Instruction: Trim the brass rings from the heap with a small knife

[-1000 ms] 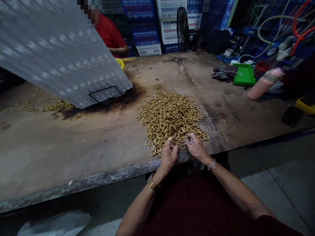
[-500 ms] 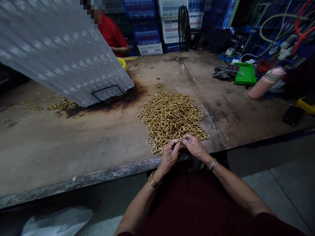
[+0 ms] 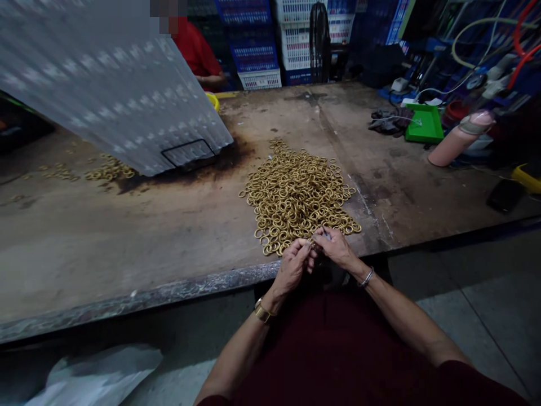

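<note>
Two hands (image 3: 293, 264) (image 3: 337, 249) pinching small unclear items beside rings (image 3: 300, 192).

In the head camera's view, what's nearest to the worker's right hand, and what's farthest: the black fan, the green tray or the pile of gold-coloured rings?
1. Pile of gold-coloured rings: right at the right hand, just beyond it.
2. Green tray: farther back on the table, to the right.
3. Black fan: beyond the table's far edge.

Includes one left hand (image 3: 292, 266), one right hand (image 3: 337, 249), gold-coloured rings (image 3: 296, 192) too numerous to count, one green tray (image 3: 429, 128), one pink cylinder (image 3: 451, 148)
</note>
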### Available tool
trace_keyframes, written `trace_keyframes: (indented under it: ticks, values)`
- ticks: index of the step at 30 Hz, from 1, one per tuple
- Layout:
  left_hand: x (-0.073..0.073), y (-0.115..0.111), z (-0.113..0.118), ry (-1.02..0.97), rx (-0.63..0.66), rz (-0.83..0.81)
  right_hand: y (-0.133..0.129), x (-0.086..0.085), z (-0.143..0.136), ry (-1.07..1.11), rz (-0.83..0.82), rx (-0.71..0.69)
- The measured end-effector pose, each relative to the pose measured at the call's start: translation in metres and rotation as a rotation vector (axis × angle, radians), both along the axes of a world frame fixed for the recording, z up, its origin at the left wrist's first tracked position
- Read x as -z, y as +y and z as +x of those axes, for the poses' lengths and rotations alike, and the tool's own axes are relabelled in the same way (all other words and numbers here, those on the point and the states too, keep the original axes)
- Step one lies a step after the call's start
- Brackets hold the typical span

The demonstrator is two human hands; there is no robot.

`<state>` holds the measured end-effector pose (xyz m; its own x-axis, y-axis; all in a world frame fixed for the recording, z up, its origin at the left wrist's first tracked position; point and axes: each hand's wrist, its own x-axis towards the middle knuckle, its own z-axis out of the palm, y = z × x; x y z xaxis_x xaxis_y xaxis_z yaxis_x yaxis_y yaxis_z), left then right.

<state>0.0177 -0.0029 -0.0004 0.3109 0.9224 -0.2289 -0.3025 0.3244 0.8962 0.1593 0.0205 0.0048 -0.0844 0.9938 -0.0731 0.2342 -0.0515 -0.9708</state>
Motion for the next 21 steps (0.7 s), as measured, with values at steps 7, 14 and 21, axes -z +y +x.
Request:
trace_keyframes:
  ticks: [7,14,21]
  values:
    - [-0.003,-0.003,-0.001,0.106,-0.059,0.1,-0.014,0.002,0.007,-0.476,0.299,-0.178]
    - [-0.001,-0.006,-0.001,0.242,-0.074,0.221,-0.019,-0.001,0.005,-0.642,0.347,-0.238]
    - [-0.012,-0.017,-0.003,0.249,-0.072,0.283,-0.016,0.0,0.014,-0.759,0.226,-0.247]
